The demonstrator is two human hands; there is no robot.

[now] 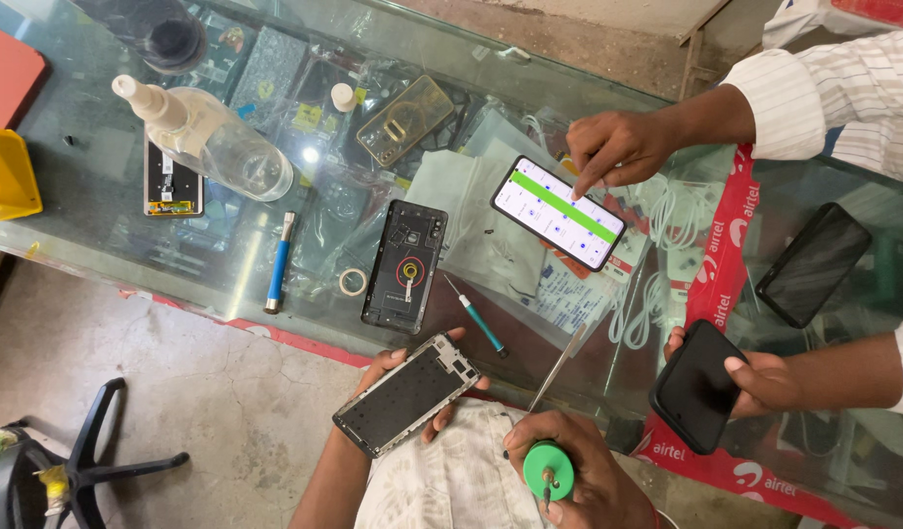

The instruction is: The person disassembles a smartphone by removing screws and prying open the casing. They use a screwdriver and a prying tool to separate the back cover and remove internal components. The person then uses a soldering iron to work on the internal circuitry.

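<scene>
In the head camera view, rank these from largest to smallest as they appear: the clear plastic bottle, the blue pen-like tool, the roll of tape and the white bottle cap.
1. clear plastic bottle
2. blue pen-like tool
3. and 4. roll of tape and white bottle cap: they look about alike, so no ranking.

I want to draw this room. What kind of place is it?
Probably a phone repair shop. The left hand holds an opened phone frame, a black phone back with bare insides lies on the glass counter, beside a small green-handled screwdriver.
</scene>
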